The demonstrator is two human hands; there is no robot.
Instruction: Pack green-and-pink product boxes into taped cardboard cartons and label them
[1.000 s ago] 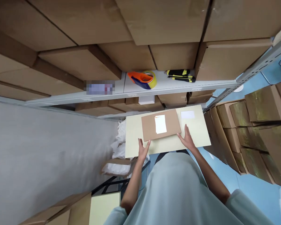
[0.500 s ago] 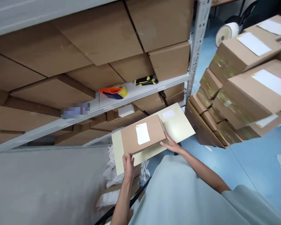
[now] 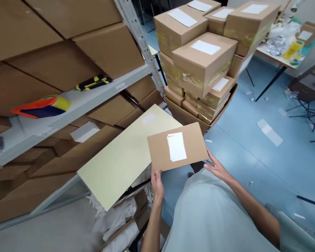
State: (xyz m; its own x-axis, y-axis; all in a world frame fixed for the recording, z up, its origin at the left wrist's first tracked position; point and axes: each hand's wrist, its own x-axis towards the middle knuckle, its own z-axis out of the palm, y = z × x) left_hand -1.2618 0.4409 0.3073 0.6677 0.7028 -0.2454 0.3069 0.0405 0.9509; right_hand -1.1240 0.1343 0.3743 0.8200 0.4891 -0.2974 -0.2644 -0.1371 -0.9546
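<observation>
A brown cardboard box [image 3: 159, 148] with white paper labels [image 3: 176, 147] on top is held in front of my body, above the floor and beside the cream board [image 3: 120, 154]. My left hand [image 3: 157, 185] grips its near left corner, thumb at the upper edge and the other fingers mostly hidden beneath. At the right end, my right hand [image 3: 215, 167] presses its fingers against the side. The board lies by the shelf with a pale label [image 3: 148, 118] near its far end.
Large boxes fill the metal shelf [image 3: 99, 99], where a yellow tape roll [image 3: 62, 103] and a black-and-yellow item [image 3: 94, 83] lie. Taped boxes [image 3: 202, 63] are stacked ahead in an open carton. A cluttered table [image 3: 271, 54] stands far right. Paper scraps [image 3: 270, 132] litter the blue floor.
The box has been lifted off the cream board and moved right, held between both hands. The view has turned right, bringing the stacked boxes and the far table further into sight.
</observation>
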